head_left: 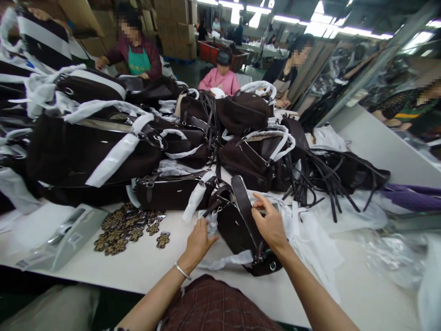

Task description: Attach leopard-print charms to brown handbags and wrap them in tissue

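Checked garment point(220, 305) sits nearest. Left hand point(198, 241) meets thin strap point(211, 210), can't tell grip; right hand point(272, 225), fingers parted, is at bag's point(229, 230) wide strap point(243, 200).

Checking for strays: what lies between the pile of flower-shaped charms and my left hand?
One loose charm, then bare white tabletop, in the head view.

One bangle point(182, 271), one pink top point(219, 80), many bags point(232, 226) and charms point(112, 230) (heaped beyond counting)

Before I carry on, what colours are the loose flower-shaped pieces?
The flower-shaped pieces look tan or golden brown with dark edges, best seen in the head view.
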A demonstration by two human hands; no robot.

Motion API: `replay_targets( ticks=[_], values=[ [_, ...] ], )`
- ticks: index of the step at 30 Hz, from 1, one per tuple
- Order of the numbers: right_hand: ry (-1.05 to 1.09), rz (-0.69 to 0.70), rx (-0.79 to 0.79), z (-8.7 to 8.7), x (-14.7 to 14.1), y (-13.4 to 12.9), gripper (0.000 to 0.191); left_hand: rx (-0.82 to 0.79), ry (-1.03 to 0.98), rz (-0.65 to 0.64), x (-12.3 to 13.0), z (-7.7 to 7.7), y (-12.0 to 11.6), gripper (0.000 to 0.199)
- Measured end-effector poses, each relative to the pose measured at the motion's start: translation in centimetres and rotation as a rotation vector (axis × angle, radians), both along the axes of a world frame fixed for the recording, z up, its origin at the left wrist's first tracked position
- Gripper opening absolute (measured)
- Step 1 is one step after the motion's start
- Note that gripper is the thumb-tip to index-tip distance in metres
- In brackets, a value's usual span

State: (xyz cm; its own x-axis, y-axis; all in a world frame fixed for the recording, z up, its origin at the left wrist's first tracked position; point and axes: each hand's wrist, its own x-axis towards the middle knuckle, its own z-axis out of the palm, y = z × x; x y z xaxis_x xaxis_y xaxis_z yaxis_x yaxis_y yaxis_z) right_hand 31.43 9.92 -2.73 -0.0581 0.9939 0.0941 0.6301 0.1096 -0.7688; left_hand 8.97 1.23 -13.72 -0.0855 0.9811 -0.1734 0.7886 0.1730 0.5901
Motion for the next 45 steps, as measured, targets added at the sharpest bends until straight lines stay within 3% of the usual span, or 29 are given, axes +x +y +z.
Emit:
replay_targets(
  ticks=[3,6,8,10,13,17,20,23,25,28,30,33,37,39,41,45],
  values=[
    [0.150,0.128,-0.049,1.7,0.8,-1.1,0.028,0.128,0.011,0.058,0.5,-2.7,-0.4,0.049],
    [0.175,0.443,-0.124,4.1,0.9,-2.7,0.023,0.159,0.035,0.115,0.6,-4.5,0.3,0.072],
    [0.147,0.673,-0.230,5.9,0.5,-4.0,0.024,0.147,0.050,0.119,0.3,-4.7,1.0,0.073],
    [0.116,0.803,-0.331,7.3,0.0,-5.1,0.023,0.133,0.038,0.084,-0.3,-4.0,1.4,0.066],
    [0.105,0.739,-0.332,7.6,-0.1,-5.7,0.022,0.054,-0.001,0.031,-1.5,-1.4,1.1,0.057],
    [0.037,0.382,-0.214,5.4,1.6,-5.2,0.021,-0.060,-0.020,0.064,-4.1,4.0,-0.3,0.043],
    [-0.163,0.207,-0.131,4.1,3.0,-4.9,0.027,0.004,-0.230,0.115,-5.8,8.1,-0.9,0.038],
    [-0.284,0.236,-0.210,3.7,3.3,-5.2,0.041,0.000,-0.686,0.239,-5.9,11.5,0.2,0.042],
    [-0.320,0.298,-0.262,3.7,2.9,-5.6,0.050,-0.048,-0.988,0.332,-4.7,13.1,1.8,0.043],
    [-0.384,0.365,-0.284,3.3,1.7,-6.5,0.057,-0.097,-1.178,0.325,-1.1,14.3,4.2,0.042],
    [-0.378,0.450,-0.342,2.8,0.8,-7.2,0.057,-0.060,-1.060,0.238,1.7,14.1,5.4,0.039],
    [-0.318,0.612,-0.502,1.7,-0.1,-8.8,0.060,0.072,-0.626,0.002,5.3,12.6,6.5,0.027],
    [-0.256,0.720,-0.596,0.5,-0.1,-10.6,0.055,0.101,-0.112,-0.358,7.1,10.4,7.3,0.017],
    [-0.198,0.683,-0.585,0.3,0.5,-10.8,0.040,0.071,0.050,-0.460,6.7,9.9,7.3,0.018],
    [-0.188,0.558,-0.551,0.2,1.5,-10.3,0.025,0.044,0.170,-0.492,5.7,9.9,7.0,0.020],
    [-0.325,0.310,-0.437,0.2,3.4,-8.4,0.026,0.010,0.335,-0.506,3.1,10.7,5.8,0.019]
  ],
)
